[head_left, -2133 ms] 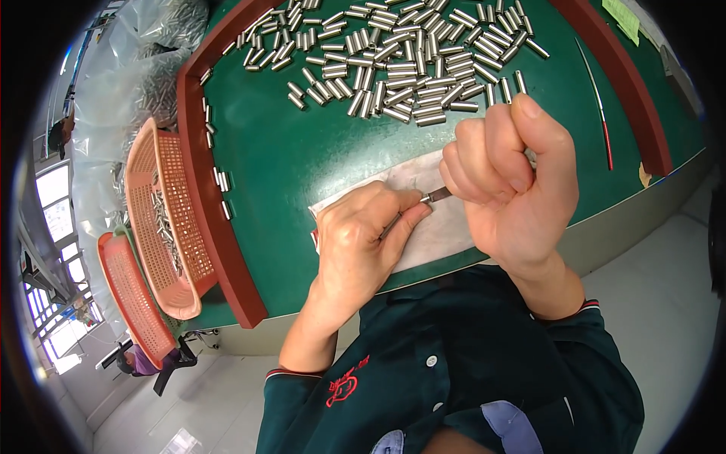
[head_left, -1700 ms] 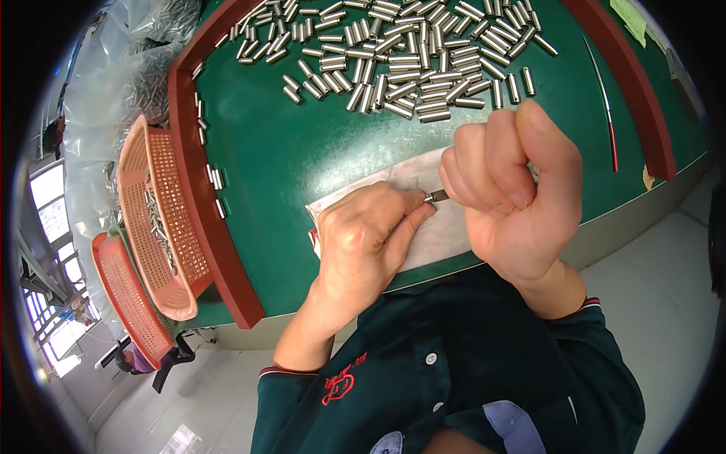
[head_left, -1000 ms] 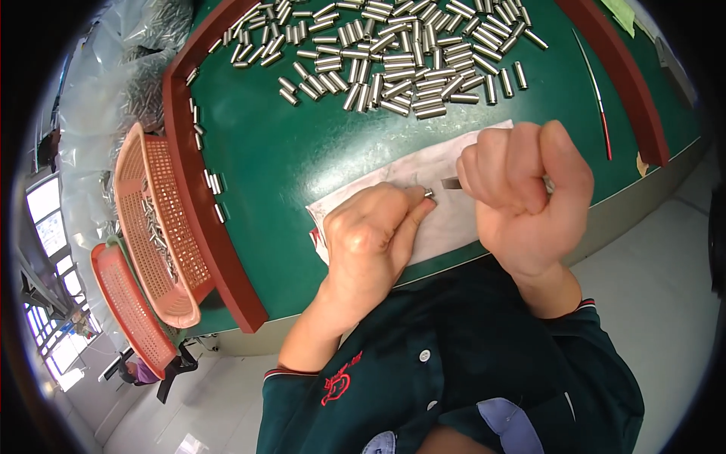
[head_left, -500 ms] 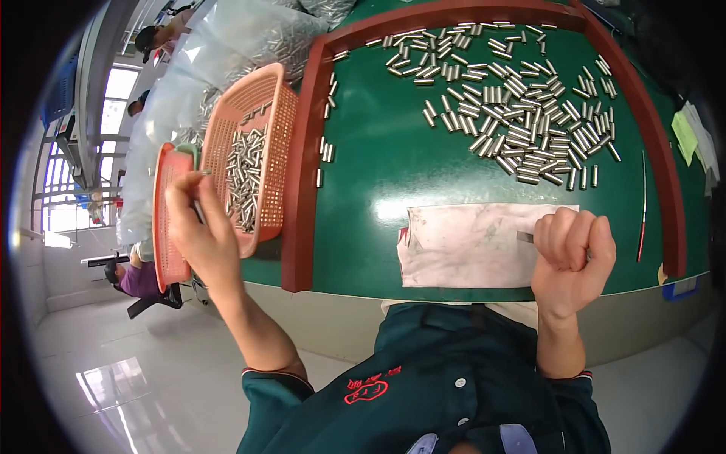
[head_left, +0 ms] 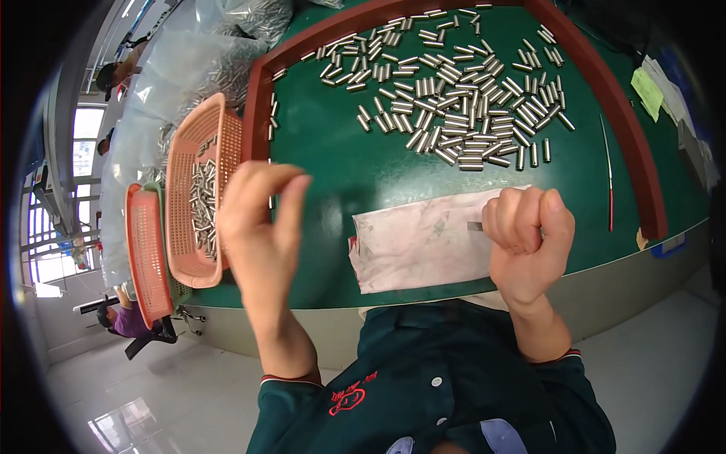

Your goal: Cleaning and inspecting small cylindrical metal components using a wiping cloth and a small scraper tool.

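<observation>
My left hand (head_left: 265, 216) hovers over the red wooden border at the left, beside the pink basket. Thumb and fingers are apart with nothing visible between them, though motion blurs it a little. Above a stained white cloth (head_left: 423, 238), my right hand (head_left: 528, 238) is closed in a fist. From its left side sticks out the end of a flat grey metal strip (head_left: 474, 226); the rest is hidden in the fingers. Many short silvery metal pins (head_left: 473, 113) lie loose on the green table, beyond the cloth. More pins (head_left: 203, 204) lie in the pink basket (head_left: 181, 250).
A red wooden border (head_left: 631, 144) frames the green tabletop (head_left: 318, 197). A thin rod with a red handle (head_left: 610, 197) lies at the right. Left of the basket are an orange-pink tray (head_left: 147, 257) and clear bags of pins (head_left: 174, 72). Other people sit at far left.
My left hand has moved right, from over the trays to the border; a small metal piece at its fingertips is no longer seen. The view has shifted. My right fist keeps its grip.
</observation>
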{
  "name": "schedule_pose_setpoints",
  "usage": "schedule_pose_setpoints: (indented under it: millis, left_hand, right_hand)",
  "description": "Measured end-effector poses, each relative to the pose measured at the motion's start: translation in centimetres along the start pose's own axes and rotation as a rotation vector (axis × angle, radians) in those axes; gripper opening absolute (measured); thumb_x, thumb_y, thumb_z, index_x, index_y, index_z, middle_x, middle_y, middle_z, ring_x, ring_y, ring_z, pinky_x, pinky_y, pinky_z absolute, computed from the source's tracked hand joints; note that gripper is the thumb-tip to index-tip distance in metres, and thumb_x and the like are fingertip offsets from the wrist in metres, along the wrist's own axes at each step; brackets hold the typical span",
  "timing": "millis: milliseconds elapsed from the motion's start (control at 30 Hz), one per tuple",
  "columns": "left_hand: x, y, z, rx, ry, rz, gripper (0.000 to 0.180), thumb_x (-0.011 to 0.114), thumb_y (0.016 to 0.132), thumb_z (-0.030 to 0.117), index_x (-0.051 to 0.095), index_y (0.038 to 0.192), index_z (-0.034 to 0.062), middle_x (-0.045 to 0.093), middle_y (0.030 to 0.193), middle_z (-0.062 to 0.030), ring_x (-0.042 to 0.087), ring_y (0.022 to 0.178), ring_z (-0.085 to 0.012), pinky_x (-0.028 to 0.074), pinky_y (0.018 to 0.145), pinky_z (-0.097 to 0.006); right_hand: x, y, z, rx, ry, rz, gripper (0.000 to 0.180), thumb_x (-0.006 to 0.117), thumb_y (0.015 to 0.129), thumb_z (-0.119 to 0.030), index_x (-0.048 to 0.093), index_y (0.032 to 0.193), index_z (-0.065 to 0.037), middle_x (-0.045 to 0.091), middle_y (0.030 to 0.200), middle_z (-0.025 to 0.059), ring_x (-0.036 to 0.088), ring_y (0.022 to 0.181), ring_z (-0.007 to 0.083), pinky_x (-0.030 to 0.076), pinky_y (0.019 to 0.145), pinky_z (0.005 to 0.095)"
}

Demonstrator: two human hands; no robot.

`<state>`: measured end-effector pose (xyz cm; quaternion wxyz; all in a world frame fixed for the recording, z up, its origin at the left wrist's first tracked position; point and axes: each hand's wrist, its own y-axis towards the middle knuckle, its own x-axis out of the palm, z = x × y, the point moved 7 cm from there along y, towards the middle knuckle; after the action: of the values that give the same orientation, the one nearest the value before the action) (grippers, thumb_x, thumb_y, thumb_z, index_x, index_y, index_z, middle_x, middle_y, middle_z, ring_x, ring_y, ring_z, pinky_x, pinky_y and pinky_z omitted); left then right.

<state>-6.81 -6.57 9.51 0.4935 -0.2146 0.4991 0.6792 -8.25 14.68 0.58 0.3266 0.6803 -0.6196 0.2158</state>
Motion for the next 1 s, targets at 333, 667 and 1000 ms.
schedule_pose_setpoints:
  millis: [333, 667, 1000]
  left_hand:
    - [10.0, 1.8, 4.0, 0.166, -0.132, -0.268, 0.015, 0.067, 0.065, 0.004, 0.061, 0.078, 0.0006, 0.054, 0.071, -0.0081, 0.052, 0.068, -0.0218, 0.041, 0.059, -0.031]
    - [9.7, 1.1, 4.9, 0.176, -0.171, -0.281, 0.011, 0.065, 0.063, 0.003, 0.056, 0.069, 0.0003, 0.05, 0.068, -0.0106, 0.049, 0.069, -0.0274, 0.039, 0.061, -0.036]
    - [9.9, -3.8, 4.3, 0.046, -0.332, -0.47, 0.012, 0.065, 0.063, 0.0, 0.056, 0.071, 0.0013, 0.05, 0.067, -0.0072, 0.047, 0.061, -0.0246, 0.039, 0.055, -0.033]
  right_hand:
    - [0.7, -0.4, -0.2, 0.011, -0.003, 0.002, 0.039, 0.033, 0.088, -0.016, 0.026, 0.05, -0.008, 0.025, 0.046, -0.0015, 0.021, 0.044, 0.0077, 0.018, 0.042, 0.0247]
    - [0.5, -0.2, -0.1, 0.012, 0.01, -0.003, 0.039, 0.034, 0.088, -0.016, 0.027, 0.051, -0.007, 0.025, 0.046, -0.0016, 0.022, 0.044, 0.0071, 0.019, 0.043, 0.0241]
    - [0.1, 1.0, 0.5, 0.125, 0.106, 0.055, 0.04, 0.026, 0.089, -0.024, 0.025, 0.05, -0.013, 0.024, 0.043, -0.0028, 0.015, 0.04, 0.0073, 0.016, 0.04, 0.0239]
